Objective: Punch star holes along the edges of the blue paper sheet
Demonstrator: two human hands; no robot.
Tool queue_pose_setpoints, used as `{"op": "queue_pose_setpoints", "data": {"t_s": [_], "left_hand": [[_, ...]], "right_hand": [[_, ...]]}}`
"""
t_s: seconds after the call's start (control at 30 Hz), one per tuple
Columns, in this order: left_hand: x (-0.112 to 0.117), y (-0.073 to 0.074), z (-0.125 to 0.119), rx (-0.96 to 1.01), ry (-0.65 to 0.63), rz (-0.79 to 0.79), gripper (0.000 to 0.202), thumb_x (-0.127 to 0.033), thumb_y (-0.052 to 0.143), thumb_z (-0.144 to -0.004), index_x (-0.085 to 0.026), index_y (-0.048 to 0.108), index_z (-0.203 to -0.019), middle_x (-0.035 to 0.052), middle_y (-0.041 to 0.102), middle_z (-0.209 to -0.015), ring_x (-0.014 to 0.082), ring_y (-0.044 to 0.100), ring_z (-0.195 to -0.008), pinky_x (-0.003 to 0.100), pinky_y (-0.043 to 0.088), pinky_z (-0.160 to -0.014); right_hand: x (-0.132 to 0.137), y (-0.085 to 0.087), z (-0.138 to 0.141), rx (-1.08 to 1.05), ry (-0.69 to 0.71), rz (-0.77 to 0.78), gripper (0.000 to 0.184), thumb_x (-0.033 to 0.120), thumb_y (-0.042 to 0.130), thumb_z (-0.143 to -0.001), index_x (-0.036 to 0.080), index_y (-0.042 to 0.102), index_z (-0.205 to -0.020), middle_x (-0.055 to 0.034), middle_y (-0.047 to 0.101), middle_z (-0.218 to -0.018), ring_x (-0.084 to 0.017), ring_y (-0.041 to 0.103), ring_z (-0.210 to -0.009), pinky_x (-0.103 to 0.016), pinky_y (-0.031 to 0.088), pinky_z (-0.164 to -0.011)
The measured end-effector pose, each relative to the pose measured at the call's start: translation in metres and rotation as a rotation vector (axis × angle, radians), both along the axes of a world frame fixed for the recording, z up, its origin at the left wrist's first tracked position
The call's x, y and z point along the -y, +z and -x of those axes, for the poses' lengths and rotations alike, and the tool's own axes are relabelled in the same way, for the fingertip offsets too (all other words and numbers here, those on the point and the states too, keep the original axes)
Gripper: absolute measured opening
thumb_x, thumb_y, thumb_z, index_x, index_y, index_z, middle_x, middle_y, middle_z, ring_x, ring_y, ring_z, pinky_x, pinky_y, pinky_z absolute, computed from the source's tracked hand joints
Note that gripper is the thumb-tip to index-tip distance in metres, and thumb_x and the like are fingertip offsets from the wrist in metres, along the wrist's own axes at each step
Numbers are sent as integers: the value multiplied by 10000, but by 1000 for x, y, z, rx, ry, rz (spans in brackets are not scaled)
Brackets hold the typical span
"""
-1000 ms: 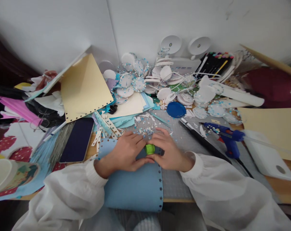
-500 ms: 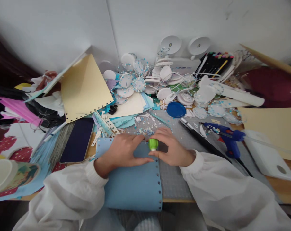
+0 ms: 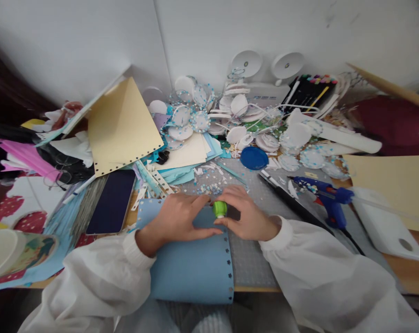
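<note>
My right hand [image 3: 243, 213] is closed on a small green craft paper punch [image 3: 219, 209], pinched between thumb and fingers at the right edge of a light blue sheet of paper [image 3: 192, 268]. Small flower-shaped holes run down that edge below the punch. My left hand [image 3: 181, 215] rests on the upper part of the sheet. Its thumb and index finger are stretched apart towards the punch; the other fingers are partly hidden. The sheet's lower end hangs over the table's front edge.
Under the sheet lies a grey cutting mat [image 3: 253, 263] with paper confetti [image 3: 209, 188]. A phone [image 3: 110, 202] and a punched cream sheet [image 3: 124, 129] are left. A blue glue gun [image 3: 329, 196], black pen-like tool [image 3: 292, 201] and blue lid [image 3: 254, 158] are right. White discs pile behind.
The green punch has tilted slightly in my right hand. Both hands stay in nearly the same place, and the blue sheet has hardly moved.
</note>
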State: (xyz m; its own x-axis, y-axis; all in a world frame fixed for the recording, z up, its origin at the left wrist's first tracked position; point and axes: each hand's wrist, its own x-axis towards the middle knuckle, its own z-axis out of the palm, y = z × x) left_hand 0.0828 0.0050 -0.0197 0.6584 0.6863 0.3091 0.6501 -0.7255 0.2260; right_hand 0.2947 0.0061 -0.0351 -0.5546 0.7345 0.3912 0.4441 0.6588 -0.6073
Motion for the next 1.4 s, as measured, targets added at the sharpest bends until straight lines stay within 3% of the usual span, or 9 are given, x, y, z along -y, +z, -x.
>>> {"op": "queue_pose_setpoints", "data": {"t_s": [0.17,0.37,0.53,0.87,1.1,1.27,1.4], "left_hand": [[-1,0,0,-9,-1,-28,616,-741,465,-781,-173,590,-982,30,667,-675,210,646,-617,288,395,-536],[2,3,-8,-14,-48,-4,561,-695,485,-807,-161,585,-950,73,677,-871,251,638,-814,358,431,-677],[3,1,-11,-54,-80,-22,481,-601,447,-877,-138,573,-921,79,650,-834,251,611,-770,376,426,-665],[1,-5,-8,12,-128,-62,459,-586,457,-875,-140,563,-895,70,641,-792,238,604,-713,363,439,-632],[0,-6,-6,81,-22,-42,489,-634,518,-826,-166,565,-962,65,688,-814,238,666,-745,328,471,-625],[1,-3,-4,163,-58,-82,565,-660,534,-805,-161,545,-1068,80,707,-865,236,686,-744,316,498,-616],[2,-4,-3,179,-55,-108,597,-658,491,-831,-155,513,-1152,79,712,-865,231,690,-720,312,503,-595]], "right_hand": [[1,1,1,23,-2,-27,188,298,670,-791,186,570,-904,-51,582,-807,-226,534,-822,-428,393,-840],[3,1,4,27,13,-50,164,261,661,-776,195,558,-886,-30,573,-785,-210,534,-796,-442,384,-877],[5,0,6,51,2,-64,162,201,663,-739,199,563,-867,-11,561,-751,-195,541,-763,-460,371,-931],[6,-1,9,-1,-17,-116,105,193,617,-767,208,574,-861,8,537,-730,-170,542,-724,-500,320,-1035],[3,-2,5,-33,-17,-43,207,273,670,-773,194,586,-944,-30,583,-809,-205,554,-810,-473,367,-943],[3,4,4,-125,-28,-15,267,390,680,-795,200,595,-962,-52,605,-846,-216,558,-842,-413,416,-834],[3,9,0,-220,-50,110,295,427,683,-794,201,622,-973,-59,625,-874,-211,575,-850,-384,447,-810]]}}
